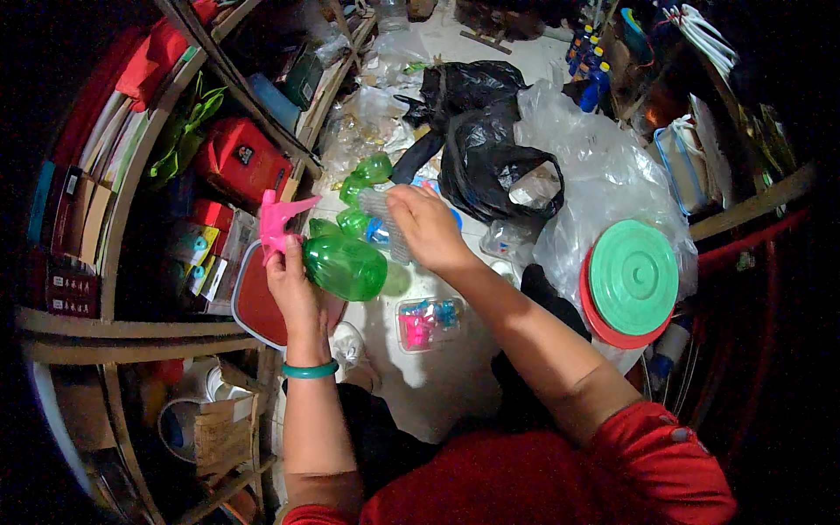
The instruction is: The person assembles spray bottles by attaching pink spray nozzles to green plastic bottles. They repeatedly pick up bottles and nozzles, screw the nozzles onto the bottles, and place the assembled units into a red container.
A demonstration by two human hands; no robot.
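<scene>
Head view: a clear green spray bottle (348,269) is in the left hand (296,284), raised above the floor. Its pink spray head (274,229) is at the fingers, and the fingers are closed around the lower part of it. The round green body lies just right of these fingers, toward the middle of the scene.

The bottle is strongly tilted, almost on its side. Its long axis runs from the spray head at left to the base at right, and the base is a little nearer. One thin pink arm of the head points right, slightly to the far side.

The left forearm comes straight from the near edge, with a teal bracelet (310,371) on the wrist. The right forearm crosses slantwise from the near right toward the far left. The right hand (429,227) holds a grey cloth (386,229) with narrow grip; its fingertips are mostly hidden. Other green bottles (357,188) are just beyond the cloth, and a transparent box (448,341) with pink and blue parts is nearer, on the floor.
</scene>
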